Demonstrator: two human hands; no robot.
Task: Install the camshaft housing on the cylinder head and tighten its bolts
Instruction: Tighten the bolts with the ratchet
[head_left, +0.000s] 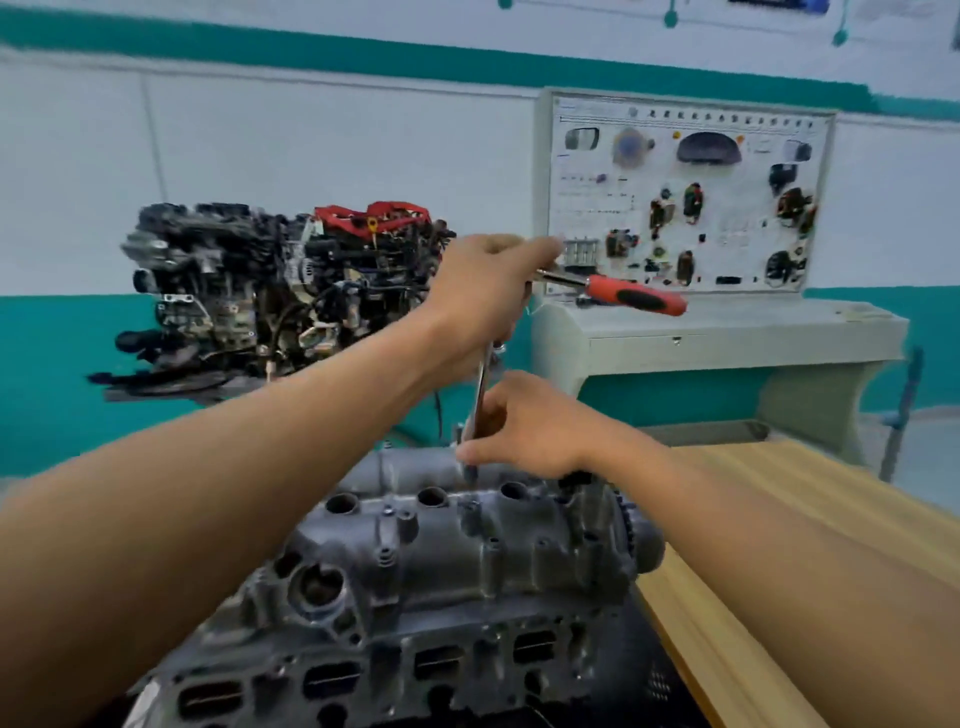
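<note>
Though blurry, wooden bench (789, 462) beside cylinder head (415, 665) (teal-striped wall (311, 156))

one head-worn camera looks forward and down, close over the cylinder head (415, 649), facing the wall.

Camshaft housing (441, 561), under right grip (524, 431): dull grey cast metal, rough. Extension bar (482, 384): bright polished metal. Ratchet handle (639, 297): red-black plastic, matt. Counter (685, 634): pale wood, smooth.

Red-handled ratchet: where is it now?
Head view, centre: the ratchet is held above the far edge of the housing, left hand gripping its head, red handle pointing right toward the display board; the right hand pinches its extension bar.
</note>
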